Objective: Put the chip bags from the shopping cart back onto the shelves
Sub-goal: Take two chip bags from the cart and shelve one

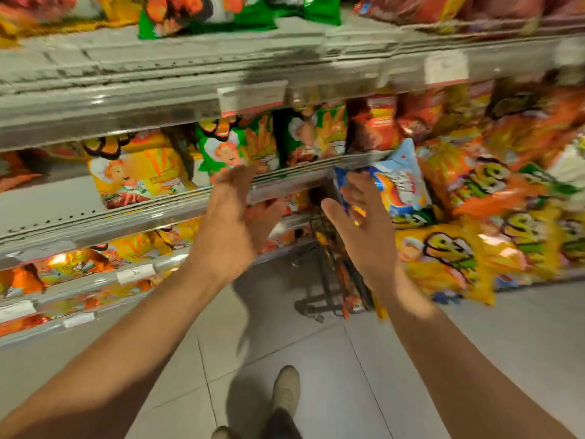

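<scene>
The whole view is motion-blurred. A blue and white chip bag (397, 185) hangs in front of the middle shelf edge (177, 204), with the fingers of my right hand (361, 229) curled round its left side. To its left, my left hand (231, 223) is raised with fingers straight and holds nothing, close to the shelf rail. Behind both hands, low down, the dark wire shopping cart (329, 280) stands with orange bags in it, mostly hidden. Green bags (237, 144) and yellow bags (139, 172) fill the shelf behind.
Shelves of orange and yellow chip bags (443, 261) run on the right down to the floor. An upper shelf rail (158, 99) with price tags crosses overhead. Grey floor tiles (285, 337) and my shoes (286, 391) lie below.
</scene>
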{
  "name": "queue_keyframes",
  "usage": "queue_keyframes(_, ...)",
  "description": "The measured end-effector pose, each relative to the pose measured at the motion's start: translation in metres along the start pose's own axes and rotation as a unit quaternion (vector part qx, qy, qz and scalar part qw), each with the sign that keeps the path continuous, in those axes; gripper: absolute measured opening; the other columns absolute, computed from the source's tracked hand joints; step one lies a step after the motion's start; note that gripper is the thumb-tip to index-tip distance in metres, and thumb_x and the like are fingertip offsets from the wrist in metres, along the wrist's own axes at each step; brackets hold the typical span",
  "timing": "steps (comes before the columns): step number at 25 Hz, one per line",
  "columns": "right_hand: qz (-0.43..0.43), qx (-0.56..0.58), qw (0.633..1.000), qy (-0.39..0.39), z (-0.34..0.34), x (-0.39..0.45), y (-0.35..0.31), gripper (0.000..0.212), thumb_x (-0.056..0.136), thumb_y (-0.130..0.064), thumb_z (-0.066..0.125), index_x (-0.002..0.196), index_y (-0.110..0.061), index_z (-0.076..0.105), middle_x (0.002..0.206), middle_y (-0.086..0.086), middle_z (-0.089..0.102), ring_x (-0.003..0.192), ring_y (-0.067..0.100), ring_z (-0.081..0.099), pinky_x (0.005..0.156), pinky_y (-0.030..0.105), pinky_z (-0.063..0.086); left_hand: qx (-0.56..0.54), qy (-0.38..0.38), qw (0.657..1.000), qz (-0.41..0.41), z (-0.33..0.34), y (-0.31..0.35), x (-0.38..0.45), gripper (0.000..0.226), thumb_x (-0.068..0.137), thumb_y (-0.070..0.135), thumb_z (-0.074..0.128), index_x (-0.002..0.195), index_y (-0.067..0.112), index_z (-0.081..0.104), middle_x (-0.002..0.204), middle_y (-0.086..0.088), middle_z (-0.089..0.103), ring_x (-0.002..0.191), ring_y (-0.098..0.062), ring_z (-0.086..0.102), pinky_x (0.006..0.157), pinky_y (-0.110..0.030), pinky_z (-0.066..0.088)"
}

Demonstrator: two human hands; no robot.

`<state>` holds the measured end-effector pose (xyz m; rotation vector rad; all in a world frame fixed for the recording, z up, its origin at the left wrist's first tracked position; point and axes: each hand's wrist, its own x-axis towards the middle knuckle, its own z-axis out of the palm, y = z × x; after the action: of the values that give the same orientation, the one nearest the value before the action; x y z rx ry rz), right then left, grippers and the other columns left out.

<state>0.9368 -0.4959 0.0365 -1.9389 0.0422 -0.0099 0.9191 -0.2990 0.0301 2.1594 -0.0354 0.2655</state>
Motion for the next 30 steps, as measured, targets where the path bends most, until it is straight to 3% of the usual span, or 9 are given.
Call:
queue_keyframes(3, 0.051, 0.03, 0.997, 0.058, -0.063, -0.05, -0.011, 0.034, 0.095, -0.017, 0.071, 0.123, -0.028, 0.055, 0.116, 0.003, 0.063, 0.108, 0.014, 0.062, 0.095, 0.03, 0.051, 0.034, -0.085, 0.995, 0.038, -0.01, 0.051, -0.009, 0.048, 0.093, 0.031, 0.065, 0.133, 0.003, 0.058, 0.127, -0.021, 0.053, 0.113, -0.025, 0.058, 0.097, -0.022, 0.038)
queue_keyframes(8, 0.158, 0.028, 0.978, 0.137, -0.153, -0.105, 0.003, 0.043, 0.092, -0.023, 0.074, 0.131, -0.016, 0.056, 0.112, 0.01, 0.064, 0.113, 0.028, 0.062, 0.094, 0.039, 0.051, 0.065, -0.185, 0.978, 0.067, 0.015, 0.13, 0.011, 0.057, 0.085, 0.039, 0.063, 0.115, -0.009, 0.068, 0.115, -0.03, 0.063, 0.113, -0.043, 0.059, 0.098, -0.037, 0.041)
queue_keyframes(11, 0.203, 0.039, 0.966, 0.152, -0.193, -0.113, 0.019, 0.046, 0.092, -0.03, 0.074, 0.132, -0.025, 0.051, 0.106, 0.001, 0.061, 0.103, 0.019, 0.059, 0.077, 0.012, 0.05, 0.079, -0.25, 0.958, 0.119, 0.051, 0.156, 0.029, 0.068, 0.079, 0.05, 0.051, 0.105, -0.009, 0.072, 0.101, -0.029, 0.069, 0.1, -0.042, 0.064, 0.088, -0.04, 0.044)
queue_keyframes(14, 0.25, 0.049, 0.955, 0.151, -0.222, -0.105, 0.047, 0.046, 0.093, -0.029, 0.073, 0.134, -0.027, 0.051, 0.109, -0.007, 0.06, 0.103, 0.012, 0.057, 0.066, 0.004, 0.044, 0.103, -0.289, 0.948, 0.082, 0.109, 0.156, 0.054, 0.039, 0.09, 0.024, 0.072, 0.117, -0.005, 0.068, 0.116, -0.027, 0.064, 0.112, -0.04, 0.059, 0.095, -0.032, 0.039)
queue_keyframes(18, 0.298, 0.075, 0.943, 0.129, -0.244, -0.076, 0.083, 0.023, 0.094, -0.029, 0.072, 0.11, -0.015, 0.064, 0.093, 0.001, 0.067, 0.082, 0.012, 0.061, 0.064, 0.014, 0.044, 0.165, -0.343, 0.925, -0.006, 0.179, 0.148, 0.101, 0.049, 0.092, 0.022, 0.071, 0.137, 0.008, 0.057, 0.133, -0.02, 0.05, 0.128, -0.034, 0.046, 0.11, -0.044, 0.037)
queue_keyframes(20, 0.349, 0.108, 0.929, 0.051, -0.244, -0.069, 0.093, 0.018, 0.095, -0.025, 0.071, 0.1, -0.008, 0.068, 0.085, 0.014, 0.067, 0.074, 0.017, 0.058, 0.068, 0.025, 0.043, 0.139, -0.352, 0.923, -0.069, 0.199, 0.144, 0.122, 0.036, 0.094, 0.014, 0.069, 0.126, 0.001, 0.058, 0.122, -0.022, 0.054, 0.112, -0.036, 0.054, 0.102, -0.048, 0.043)
queue_keyframes(23, 0.412, 0.16, 0.896, -0.044, -0.238, -0.056, 0.101, 0.02, 0.093, -0.025, 0.073, 0.108, -0.014, 0.069, 0.092, 0.007, 0.07, 0.081, 0.017, 0.062, 0.072, 0.027, 0.047, 0.148, -0.343, 0.925, -0.071, 0.221, 0.142, 0.145, 0.028, 0.091, 0.006, 0.069, 0.118, -0.001, 0.064, 0.116, -0.022, 0.063, 0.096, -0.035, 0.062, 0.08, -0.04, 0.052)
queue_keyframes(26, 0.459, 0.213, 0.86, -0.064, -0.232, -0.042, 0.111, 0.026, 0.092, -0.029, 0.074, 0.115, -0.019, 0.067, 0.098, 0.003, 0.07, 0.085, 0.016, 0.065, 0.076, 0.027, 0.053, 0.187, -0.343, 0.92, -0.034, 0.243, 0.14, 0.16, 0.046, 0.089, 0.015, 0.075, 0.131, 0.002, 0.06, 0.129, -0.019, 0.06, 0.113, -0.034, 0.06, 0.086, -0.031, 0.046)
queue_keyframes(30, 0.505, 0.258, 0.822, -0.044, -0.214, -0.03, 0.116, 0.042, 0.09, -0.041, 0.075, 0.124, -0.022, 0.061, 0.12, 0.001, 0.071, 0.111, 0.022, 0.067, 0.094, 0.039, 0.058, 0.223, -0.364, 0.903, -0.048, 0.274, 0.134, 0.185, 0.075, 0.093, 0.036, 0.07, 0.154, 0.01, 0.034, 0.158, -0.015, 0.033, 0.141, -0.034, 0.039, 0.109, -0.046, 0.04)
